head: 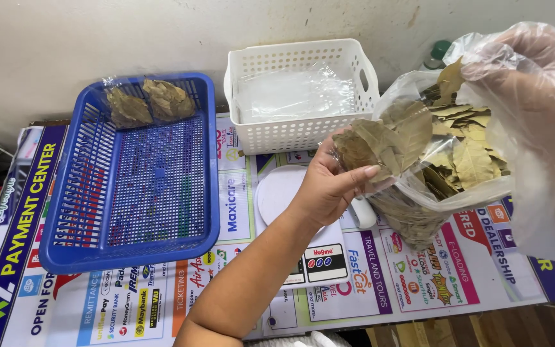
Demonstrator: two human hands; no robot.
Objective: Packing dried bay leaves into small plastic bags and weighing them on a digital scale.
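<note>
— Where do the person's fingers sit?

— The left hand [329, 183] has its fingers pinched on a small clear packet of dried leaves [370, 146], thumb below and the others curled behind it. The right hand [534, 77], in a loose plastic glove, is raised at the upper right. It seems to grip the rim of the big bag of leaves [448, 160], though the glove blurs the fingers, so whether they are closed cannot be told.

— And which way does the packet lie from the big bag?

— Just to its left, touching or overlapping the bag's side. Its long axis runs roughly left to right, tilted up toward the bag's mouth. The left hand is the nearer one; the right hangs above and beyond.

— What lies around them?

— Under the left wrist, a small white scale [290, 212] on the bench [130, 308], which is covered by a printed banner. Behind it stands a white basket [297, 132] with clear bags inside. Well to the left, a blue basket [130, 193] holds two filled leaf packets [149, 103] at its far end.
</note>
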